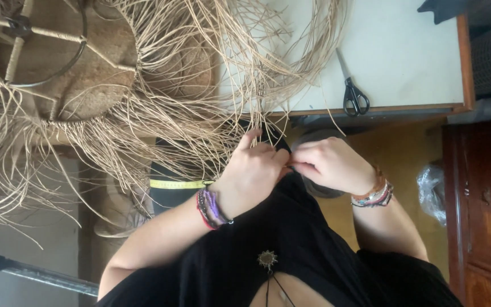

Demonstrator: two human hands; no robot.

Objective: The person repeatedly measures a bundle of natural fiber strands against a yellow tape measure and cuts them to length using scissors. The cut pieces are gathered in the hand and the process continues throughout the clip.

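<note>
My left hand (252, 170), with purple and red bracelets at the wrist, is closed on thin pale straw strands (240, 122) that trail down from a big loose bundle. My right hand (329, 165), wearing beaded bracelets, meets it fingertip to fingertip and pinches the same strands just below the table edge. The strands fan out from a woven straw piece on a wire frame (58, 62) at the upper left. Both hands work over my lap, which is covered in black cloth.
Black-handled scissors (354, 94) lie on the white table top (404, 51) near its wooden edge. A yellow measuring tape (177, 183) crosses a dark object left of my hands. A dark wooden cabinet (484, 210) and a clear plastic bag (432, 190) stand at the right.
</note>
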